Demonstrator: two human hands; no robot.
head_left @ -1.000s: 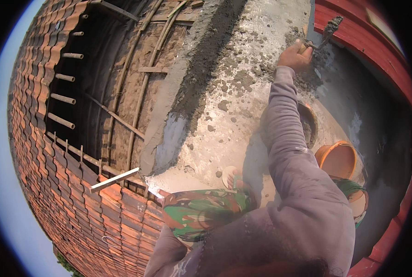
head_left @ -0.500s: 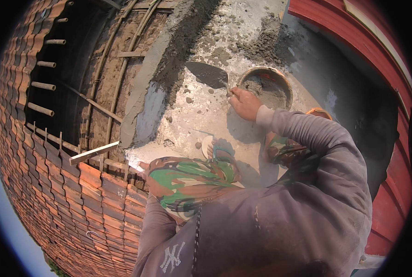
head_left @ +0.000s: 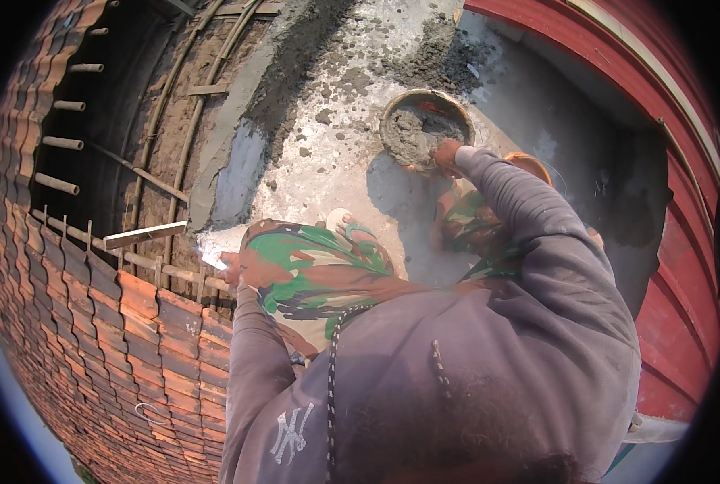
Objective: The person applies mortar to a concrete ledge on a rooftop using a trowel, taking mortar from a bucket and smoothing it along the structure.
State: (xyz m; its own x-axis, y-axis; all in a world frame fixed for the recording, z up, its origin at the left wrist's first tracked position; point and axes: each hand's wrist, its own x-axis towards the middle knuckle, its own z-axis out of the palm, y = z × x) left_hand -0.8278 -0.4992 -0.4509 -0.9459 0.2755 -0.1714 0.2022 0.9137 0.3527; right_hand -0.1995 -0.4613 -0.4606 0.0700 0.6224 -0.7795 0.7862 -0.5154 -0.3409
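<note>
My right hand (head_left: 449,156) is closed at the near right rim of a round bucket (head_left: 386,129) that holds wet grey mortar (head_left: 411,133). It grips a trowel, whose blade is down in the bucket and hard to tell from the mortar. Beside my left knee, my left hand (head_left: 231,268) has its fingers bent next to a glaring white patch (head_left: 212,248); what they hold is washed out by light. A narrow pale-edged board (head_left: 145,234) lies just beyond that patch.
A rough mortar-coated ledge (head_left: 251,105) runs away on the left, with bamboo poles (head_left: 162,105) past it. Orange roof tiles (head_left: 142,339) slope at lower left. Spilled mortar (head_left: 436,56) lies on the floor. An orange container (head_left: 529,165) stands behind my forearm; red metal sheeting (head_left: 674,339) borders the right.
My right hand has brought the trowel from above the floor left of the bucket into the mortar. The whole view has shifted, and my left hand stays beside the knee.
</note>
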